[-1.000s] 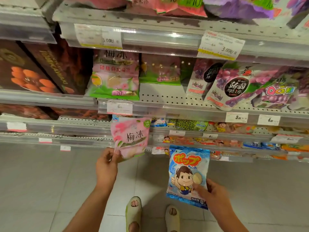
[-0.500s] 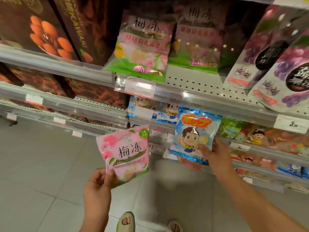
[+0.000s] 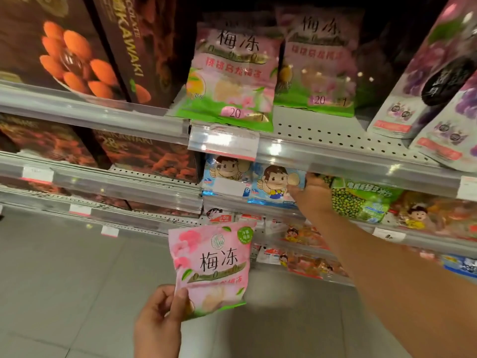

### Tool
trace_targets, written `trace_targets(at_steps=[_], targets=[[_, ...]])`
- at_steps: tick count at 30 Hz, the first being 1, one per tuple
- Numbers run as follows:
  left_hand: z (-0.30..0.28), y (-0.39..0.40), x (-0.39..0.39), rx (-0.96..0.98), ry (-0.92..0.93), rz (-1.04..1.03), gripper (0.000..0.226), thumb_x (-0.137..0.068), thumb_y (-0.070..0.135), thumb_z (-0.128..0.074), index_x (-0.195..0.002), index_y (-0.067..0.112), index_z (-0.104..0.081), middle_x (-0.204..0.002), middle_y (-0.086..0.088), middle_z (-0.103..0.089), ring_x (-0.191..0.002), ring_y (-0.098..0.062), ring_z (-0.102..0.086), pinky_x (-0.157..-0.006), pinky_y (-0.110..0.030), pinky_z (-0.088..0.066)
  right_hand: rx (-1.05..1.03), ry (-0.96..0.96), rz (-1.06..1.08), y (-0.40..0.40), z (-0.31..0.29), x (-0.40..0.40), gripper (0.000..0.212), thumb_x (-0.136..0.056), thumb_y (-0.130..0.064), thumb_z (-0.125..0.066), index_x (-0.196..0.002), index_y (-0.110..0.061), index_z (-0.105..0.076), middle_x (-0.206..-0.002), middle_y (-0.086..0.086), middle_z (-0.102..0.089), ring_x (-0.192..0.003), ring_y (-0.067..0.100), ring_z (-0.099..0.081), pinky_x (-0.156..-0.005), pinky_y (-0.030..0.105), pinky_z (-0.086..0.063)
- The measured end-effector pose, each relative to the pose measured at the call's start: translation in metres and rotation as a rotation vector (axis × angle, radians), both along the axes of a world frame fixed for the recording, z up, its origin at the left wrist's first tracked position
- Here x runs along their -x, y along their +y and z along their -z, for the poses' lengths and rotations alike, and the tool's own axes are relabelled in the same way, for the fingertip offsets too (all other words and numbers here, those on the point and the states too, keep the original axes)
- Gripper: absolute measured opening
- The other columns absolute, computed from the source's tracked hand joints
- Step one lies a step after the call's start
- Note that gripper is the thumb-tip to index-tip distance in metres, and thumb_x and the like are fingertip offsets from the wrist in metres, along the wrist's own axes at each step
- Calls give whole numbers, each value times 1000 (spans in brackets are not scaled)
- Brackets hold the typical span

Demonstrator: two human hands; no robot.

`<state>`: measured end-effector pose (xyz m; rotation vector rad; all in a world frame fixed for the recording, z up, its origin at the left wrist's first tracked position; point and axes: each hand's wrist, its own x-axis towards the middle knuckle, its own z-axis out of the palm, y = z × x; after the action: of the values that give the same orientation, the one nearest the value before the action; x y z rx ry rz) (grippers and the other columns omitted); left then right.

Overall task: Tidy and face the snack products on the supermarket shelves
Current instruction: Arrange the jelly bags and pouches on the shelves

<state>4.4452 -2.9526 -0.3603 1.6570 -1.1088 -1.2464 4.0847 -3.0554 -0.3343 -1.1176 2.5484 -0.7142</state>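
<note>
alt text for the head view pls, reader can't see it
A person's right hand sets a blue cartoon-boy snack bag on a supermarket shelf, while the left hand pinches a pink plum jelly bag by its lower corner over the floor.

Dim, warm store light from above. Bright glare spots along the clear plastic shelf rail [image 3: 335, 161]. Deep shadow at the back of the upper shelf, behind the pink and green jelly bags [image 3: 233, 78]. Soft, slightly smeared detail throughout. Wide-angle bending toward the edges, purple grape pouches [image 3: 423, 81] leaning inward.
</note>
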Motion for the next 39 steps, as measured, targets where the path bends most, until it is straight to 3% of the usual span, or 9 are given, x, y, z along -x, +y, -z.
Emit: trace_targets(at_steps=[4,9,11,14,17,23,30,34,39], targets=[[4,-6,-2,11,20,26,19,-90,0,-68,-72,5,-65,-59,-14,-67,-67,-27,-69,-62,-28,-48,-128,31,4,2,-2,2,45,-91,-39,-72,-122,-7,-64,-121,14,-65,-108,30,-61,-80,29,-45],[1,-19,6,16,48,77,23,-91,0,-67,-72,11,-67,-56,-7,-66,-57,-17,-60,-76,-45,-54,122,-101,5,42,-16,-23,20,-92,-23,-70,-109,-13,-64,-112,2,-70,-98,25,-66,-70,24,-47],[-2,-23,13,21,58,88,26,-92,1,-67,-70,15,-67,-53,-2,-63,-54,-13,-55,-71,-42,-52,193,-298,6,72,-18,-46,13,-93,-32,-70,-100,-26,-62,-104,-7,-72,-99,21,-68,-79,34,-53],[-7,-30,29,12,104,141,26,-93,2,-66,-70,13,-66,-51,2,-54,-52,-11,-50,-64,-38,-50,123,-878,-195,109,-17,-89,41,-83,-53,-76,-118,-34,-68,-120,-9,-72,-113,15,-68,-95,43,-56],[-12,-34,45,-10,135,211,24,-95,0,-62,-71,4,-62,-50,6,-47,-51,-10,-44,-59,-32,-41,154,-1055,-225,132,0,-105,56,-78,-28,-87,-128,-22,-64,-125,2,-72,-116,23,-68,-95,43,-56],[-10,-35,70,-98,130,328,24,-95,4,-63,-72,4,-60,-54,0,-50,-52,-14,-46,-61,-32,-42,190,-1079,-5,151,16,-84,47,-66,-18,-90,-110,-15,-74,-108,8,-77,-93,25,-76,-63,26,-58],[-9,-46,105,-104,56,614,28,-96,11,-65,-69,16,-56,-57,6,-40,-56,-13,-38,-54,-27,-31,228,-1038,73,171,16,-53,47,-68,-23,-83,-114,-13,-73,-107,8,-78,-95,30,-76,-66,40,-63],[-23,-78,118,111,-159,728,24,-95,8,-63,-81,27,-67,-77,11,-70,-72,-6,-65,-69,-24,-51,300,-966,120,183,14,-36,21,-83,-9,-74,-102,-18,-78,-104,7,-78,-92,29,-76,-64,34,-62],[-51,-145,124,279,-393,529,24,-98,13,-59,-96,37,-64,-88,21,-68,-74,3,-65,-62,-23,-52,300,-825,176,200,8,-21,19,-89,-7,-71,-102,-19,-78,-98,8,-79,-90,39,-73,-79,68,-56]])
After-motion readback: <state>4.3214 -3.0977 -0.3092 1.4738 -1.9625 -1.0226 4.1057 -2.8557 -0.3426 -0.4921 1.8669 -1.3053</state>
